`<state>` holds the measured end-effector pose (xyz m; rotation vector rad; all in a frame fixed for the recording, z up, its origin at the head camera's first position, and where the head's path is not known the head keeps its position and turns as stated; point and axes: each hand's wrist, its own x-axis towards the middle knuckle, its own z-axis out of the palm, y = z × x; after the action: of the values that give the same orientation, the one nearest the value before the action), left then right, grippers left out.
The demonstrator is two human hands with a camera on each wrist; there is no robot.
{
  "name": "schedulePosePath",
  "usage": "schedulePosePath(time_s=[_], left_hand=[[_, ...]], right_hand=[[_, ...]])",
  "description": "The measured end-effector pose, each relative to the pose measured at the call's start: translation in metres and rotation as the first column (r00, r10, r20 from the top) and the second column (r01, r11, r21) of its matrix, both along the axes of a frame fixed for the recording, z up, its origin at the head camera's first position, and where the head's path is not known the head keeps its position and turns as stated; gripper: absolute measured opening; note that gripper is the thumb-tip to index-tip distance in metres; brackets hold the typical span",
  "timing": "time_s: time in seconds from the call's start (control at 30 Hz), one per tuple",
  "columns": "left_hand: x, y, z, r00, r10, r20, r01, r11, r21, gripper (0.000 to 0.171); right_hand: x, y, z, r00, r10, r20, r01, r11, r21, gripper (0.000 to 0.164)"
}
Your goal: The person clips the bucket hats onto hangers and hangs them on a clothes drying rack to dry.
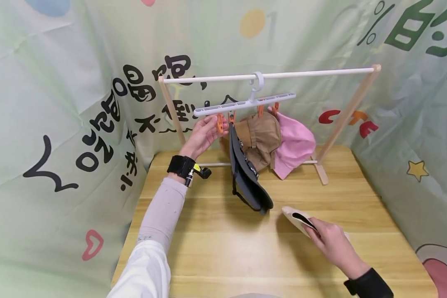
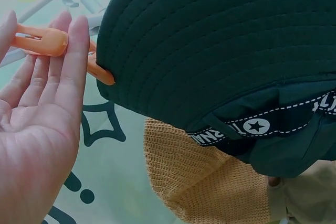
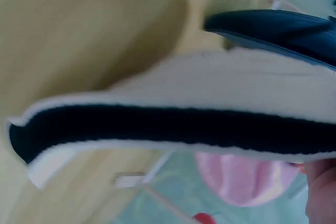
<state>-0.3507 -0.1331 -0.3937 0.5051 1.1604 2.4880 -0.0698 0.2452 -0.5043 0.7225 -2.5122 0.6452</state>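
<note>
At the left end of the white hanger (image 1: 275, 99), my left hand (image 1: 205, 134) pinches an orange clip (image 1: 219, 123) between thumb and fingers. Right beside it, another orange clip (image 2: 100, 72) grips the brim of a dark bucket hat (image 1: 243, 169), which hangs down with a lettered band. Further along hang a brown hat (image 1: 264, 132) and a pink hat (image 1: 294, 142) from orange clips. Low over the table at the right, my right hand (image 1: 333, 244) grips a cream hat (image 3: 252, 77) with a black strip along its opening.
The hanger hooks over the white rail of a wooden-legged rack (image 1: 216, 78) standing on a wooden table (image 1: 216, 256). Printed cloth (image 1: 59, 103) surrounds the table at the back and sides. A tan woven brim (image 2: 205, 177) shows behind the dark hat.
</note>
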Motion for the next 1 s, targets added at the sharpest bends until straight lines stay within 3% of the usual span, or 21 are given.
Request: schedulePosePath(time_s=[0.23, 0.6, 0.87, 1.0], left_hand=[[-0.001, 0.002, 0.004, 1.0, 0.026, -0.013, -0.026, 0.999, -0.027, 0.029], [0.001, -0.001, 0.002, 0.999, 0.046, -0.01, -0.047, 0.998, -0.053, 0.03], [0.0, 0.001, 0.002, 0.999, 0.042, -0.016, -0.043, 0.998, -0.049, 0.028], [-0.001, 0.001, 0.001, 0.999, 0.036, -0.026, -0.037, 0.997, -0.069, 0.029]], right_hand=[[-0.011, -0.025, 0.031, 0.994, 0.107, 0.018, -0.105, 0.992, -0.067, 0.029], [-0.014, -0.086, 0.048, 0.963, 0.268, -0.004, -0.266, 0.956, -0.123, 0.03], [-0.015, -0.109, 0.061, 0.945, 0.321, -0.056, -0.326, 0.929, -0.175, 0.025], [-0.022, -0.133, 0.065, 0.947, 0.298, -0.119, -0.317, 0.926, -0.205, 0.022]])
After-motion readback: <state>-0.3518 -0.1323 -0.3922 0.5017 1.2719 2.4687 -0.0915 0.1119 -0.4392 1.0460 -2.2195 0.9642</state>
